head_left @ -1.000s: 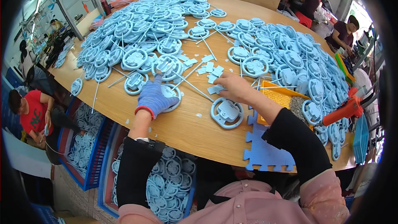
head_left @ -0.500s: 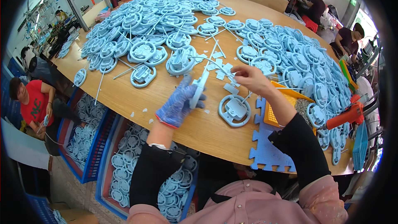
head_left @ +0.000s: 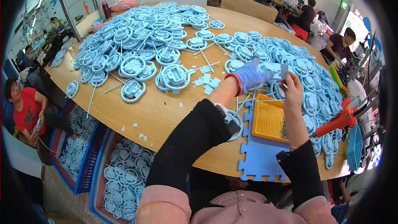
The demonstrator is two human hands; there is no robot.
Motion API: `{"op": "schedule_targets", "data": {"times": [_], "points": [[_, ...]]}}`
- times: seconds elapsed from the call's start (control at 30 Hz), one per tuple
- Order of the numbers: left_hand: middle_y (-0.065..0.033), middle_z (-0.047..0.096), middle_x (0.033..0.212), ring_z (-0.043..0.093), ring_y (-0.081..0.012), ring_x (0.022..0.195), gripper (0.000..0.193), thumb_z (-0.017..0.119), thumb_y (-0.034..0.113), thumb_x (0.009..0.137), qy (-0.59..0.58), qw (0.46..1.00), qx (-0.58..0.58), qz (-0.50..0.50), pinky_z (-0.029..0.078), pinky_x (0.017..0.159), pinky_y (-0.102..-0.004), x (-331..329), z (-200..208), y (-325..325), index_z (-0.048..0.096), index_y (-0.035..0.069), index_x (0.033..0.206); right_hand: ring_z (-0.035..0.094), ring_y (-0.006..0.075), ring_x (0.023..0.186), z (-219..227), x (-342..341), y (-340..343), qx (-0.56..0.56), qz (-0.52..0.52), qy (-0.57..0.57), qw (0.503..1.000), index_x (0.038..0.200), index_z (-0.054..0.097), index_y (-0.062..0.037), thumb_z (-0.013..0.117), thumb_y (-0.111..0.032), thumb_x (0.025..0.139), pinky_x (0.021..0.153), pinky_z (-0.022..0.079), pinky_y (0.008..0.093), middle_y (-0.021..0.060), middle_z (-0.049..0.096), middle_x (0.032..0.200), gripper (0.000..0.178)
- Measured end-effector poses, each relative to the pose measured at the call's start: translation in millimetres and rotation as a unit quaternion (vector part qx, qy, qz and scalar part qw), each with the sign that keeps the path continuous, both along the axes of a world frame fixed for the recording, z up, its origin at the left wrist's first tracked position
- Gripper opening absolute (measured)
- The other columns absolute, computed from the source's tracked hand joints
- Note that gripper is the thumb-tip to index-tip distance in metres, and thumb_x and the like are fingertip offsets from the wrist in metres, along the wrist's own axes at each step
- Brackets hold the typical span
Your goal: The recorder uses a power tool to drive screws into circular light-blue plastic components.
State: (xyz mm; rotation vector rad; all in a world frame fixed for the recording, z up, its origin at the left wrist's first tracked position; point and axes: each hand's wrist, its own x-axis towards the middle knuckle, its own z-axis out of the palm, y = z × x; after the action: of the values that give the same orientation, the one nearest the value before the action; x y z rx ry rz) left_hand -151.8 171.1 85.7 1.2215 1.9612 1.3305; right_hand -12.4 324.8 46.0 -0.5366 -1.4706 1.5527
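Observation:
My left hand (head_left: 250, 76), in a blue knitted glove with a red cuff, reaches across to the right-hand pile of light blue plastic wheel-shaped parts (head_left: 304, 64). Its visible fingers are stretched apart beside the parts, and I cannot make out anything held in it. Bare, my right hand (head_left: 293, 90) pinches a small flat light blue plastic plate (head_left: 285, 70) upright between thumb and fingers. Under my left forearm a single wheel-shaped part (head_left: 235, 126) is partly hidden. More small light blue plates (head_left: 206, 82) lie on the tabletop left of my gloved hand.
A yellow basket (head_left: 265, 120) stands by a blue foam mat (head_left: 261, 157) on the wooden table (head_left: 157, 108). An orange-handled tool (head_left: 338, 123) juts in at right. Another large pile (head_left: 137, 37) lies at left. Part-filled crates (head_left: 97, 182) stand below; a person in red (head_left: 31, 108) sits at left.
My left hand has swung right to the pile, and the wheel-shaped part it held no longer shows in it. My right hand has moved right and now holds up a small plate.

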Motion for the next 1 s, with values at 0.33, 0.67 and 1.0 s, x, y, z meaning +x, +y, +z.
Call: {"op": "schedule_targets", "data": {"times": [0.33,0.67,1.0], "points": [[-0.0194,0.051,0.134,0.05,-0.035,0.123,0.095,0.074,0.053,0.065,0.295,0.858,-0.385,0.168,0.039,0.104,-0.0398,-107.5,-34.4,-158.7,0.04,0.007,0.141,0.063,0.0142,0.078,14.3,-17.3,-77.8,0.007,0.255,-0.066,0.965,0.108,0.057,-0.0038,0.064,-0.009,0.087,0.069,0.053,0.0285,0.0073,0.063,0.089,0.022],[-0.0165,0.064,0.109,0.064,-0.0255,0.097,0.063,0.079,0.03,0.073,0.058,0.972,-0.121,0.196,0.052,0.083,-0.0324,-77.3,-35.3,-187.0,0.055,0.001,0.123,0.066,0.016,0.076,-9.2,-36.5,-169.9,-0.2,0.382,-0.176,0.885,0.097,0.056,-0.0084,0.067,-0.013,0.088,0.071,0.056,0.0302,0.0044,0.064,0.087,0.015],[-0.0038,0.062,0.103,0.062,-0.0126,0.088,0.035,0.07,0.007,0.085,-0.277,0.819,0.4,0.306,0.053,0.072,-0.0266,19.1,-82.9,-182.7,0.054,0.004,0.116,0.067,0.0166,0.073,-2.5,-39.1,-210.5,-0.243,0.379,-0.177,0.875,0.095,0.056,-0.0055,0.064,-0.014,0.089,0.069,0.057,0.0313,0.0077,0.066,0.086,0.013]]}}
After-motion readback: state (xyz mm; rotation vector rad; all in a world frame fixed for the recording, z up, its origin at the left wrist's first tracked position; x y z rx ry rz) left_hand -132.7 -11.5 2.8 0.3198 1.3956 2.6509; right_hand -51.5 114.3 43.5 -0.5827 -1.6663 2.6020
